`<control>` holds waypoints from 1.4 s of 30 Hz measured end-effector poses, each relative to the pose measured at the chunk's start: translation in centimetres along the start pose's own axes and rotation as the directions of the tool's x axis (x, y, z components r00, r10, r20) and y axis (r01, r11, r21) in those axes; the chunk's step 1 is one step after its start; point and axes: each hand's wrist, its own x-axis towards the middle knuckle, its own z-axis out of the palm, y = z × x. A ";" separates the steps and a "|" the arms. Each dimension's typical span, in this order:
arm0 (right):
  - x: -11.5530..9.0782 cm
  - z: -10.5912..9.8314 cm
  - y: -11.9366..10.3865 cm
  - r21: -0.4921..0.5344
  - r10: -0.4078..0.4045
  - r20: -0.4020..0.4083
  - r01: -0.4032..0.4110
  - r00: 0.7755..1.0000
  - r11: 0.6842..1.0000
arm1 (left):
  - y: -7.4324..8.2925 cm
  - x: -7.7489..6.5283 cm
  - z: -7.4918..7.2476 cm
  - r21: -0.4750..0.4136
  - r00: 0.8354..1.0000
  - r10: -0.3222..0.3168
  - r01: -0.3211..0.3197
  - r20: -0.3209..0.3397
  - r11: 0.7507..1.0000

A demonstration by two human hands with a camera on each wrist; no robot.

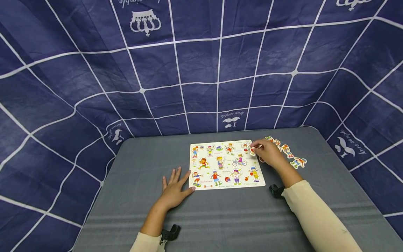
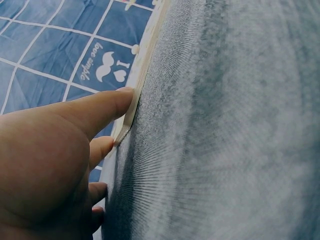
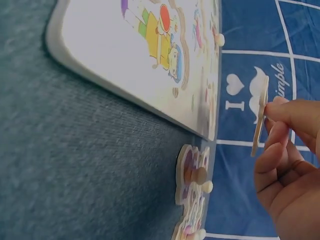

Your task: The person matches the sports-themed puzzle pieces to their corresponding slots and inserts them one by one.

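Note:
A wooden knob puzzle board (image 1: 208,173) with pictures of children playing sports lies flat on the table. My left hand (image 1: 174,191) rests at its lower left corner, fingers spread; the left wrist view has the thumb (image 2: 112,104) touching the board's edge. Over the upper right corner, my right hand (image 1: 270,153) pinches a thin wooden puzzle piece (image 3: 260,110) between thumb and fingers. The right wrist view has this piece edge-on, raised above the board, so its picture is hidden. Loose puzzle pieces (image 1: 287,151) lie right of the board, partly behind the right hand.
Grey cloth covers the table (image 1: 141,157). Dark blue curtain (image 1: 201,63) with white lines stands behind it and at both sides. A black strap device (image 1: 171,232) sits on the left wrist, another (image 1: 276,191) on the right.

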 end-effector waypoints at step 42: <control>4.2 2.9 0.4 -0.270 -0.053 0.057 0.067 0.997 0.961 | 0.2 -0.1 -0.1 -0.001 1.000 0.002 -0.002 0.001 1.000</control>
